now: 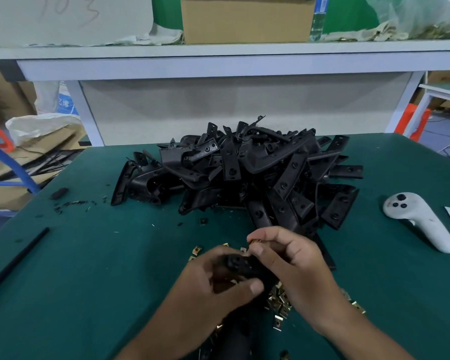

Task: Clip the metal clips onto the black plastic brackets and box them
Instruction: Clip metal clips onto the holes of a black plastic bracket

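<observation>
Two hands meet low over the green mat (pixel 89 268) in my view. My left hand (pixel 218 287) is curled round a black plastic bracket (pixel 240 266), thumb pressed along its near side, holding it just above the table. My right hand (pixel 291 258) has its fingers bent, and thumb and forefinger pinch a small brass-coloured metal clip (pixel 255 241) at the bracket's far end; motion blur keeps me from saying whether the clip is already seated on the plastic.

Beneath and beside my wrists lies a scatter of loose clips (pixel 278 305), thin folded squares with a shiny gold finish. Beyond the hands, a tall heap of brackets (pixel 244 172) sits mid-table: matte black, curved strips with flat tabs and small round holes.

To the right rests a smooth white handheld controller (pixel 421 219) with dark buttons. On the shelf behind stands a plain cardboard box (pixel 244 19). A pale sheet (pixel 68 16) at upper left bears faint handwriting, possibly "303".
</observation>
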A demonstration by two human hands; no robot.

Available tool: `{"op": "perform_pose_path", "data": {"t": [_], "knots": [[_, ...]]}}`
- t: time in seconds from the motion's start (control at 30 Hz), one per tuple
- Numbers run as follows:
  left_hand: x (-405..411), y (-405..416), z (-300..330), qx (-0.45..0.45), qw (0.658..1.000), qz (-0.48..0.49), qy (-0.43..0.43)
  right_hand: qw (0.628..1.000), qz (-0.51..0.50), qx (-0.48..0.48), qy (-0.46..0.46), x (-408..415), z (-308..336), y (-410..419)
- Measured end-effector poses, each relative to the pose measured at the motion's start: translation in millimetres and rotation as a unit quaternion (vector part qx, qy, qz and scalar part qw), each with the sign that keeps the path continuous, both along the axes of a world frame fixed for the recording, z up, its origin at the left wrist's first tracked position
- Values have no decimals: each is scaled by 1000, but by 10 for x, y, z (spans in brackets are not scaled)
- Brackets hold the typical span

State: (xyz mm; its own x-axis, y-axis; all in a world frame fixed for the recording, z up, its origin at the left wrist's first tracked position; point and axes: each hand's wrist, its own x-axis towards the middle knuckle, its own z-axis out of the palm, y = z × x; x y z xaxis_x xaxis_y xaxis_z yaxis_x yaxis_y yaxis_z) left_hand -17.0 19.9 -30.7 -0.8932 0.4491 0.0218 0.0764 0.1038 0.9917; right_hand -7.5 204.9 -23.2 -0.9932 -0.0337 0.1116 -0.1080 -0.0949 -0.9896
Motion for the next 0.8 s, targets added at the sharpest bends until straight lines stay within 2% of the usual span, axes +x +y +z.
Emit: {"op": "perform_pose_path", "data": {"t": [0.13,0.33,0.57,0.7,0.8], "knots": [[28,108,-98,72,996,40,-46,1000,4,16,-5,10,-3,5],[0,92,-208,60,994,79,-43,999,7,40,-7,1,74,70],[48,105,-268,105,993,-13,-57,998,26,1,-54,-24,98,122],[61,109,-251,54,998,9,37,996,37,-7,-80,-26,111,152],[63,101,-291,9,998,11,66,997,32,10,-68,-21,111,166]]}}
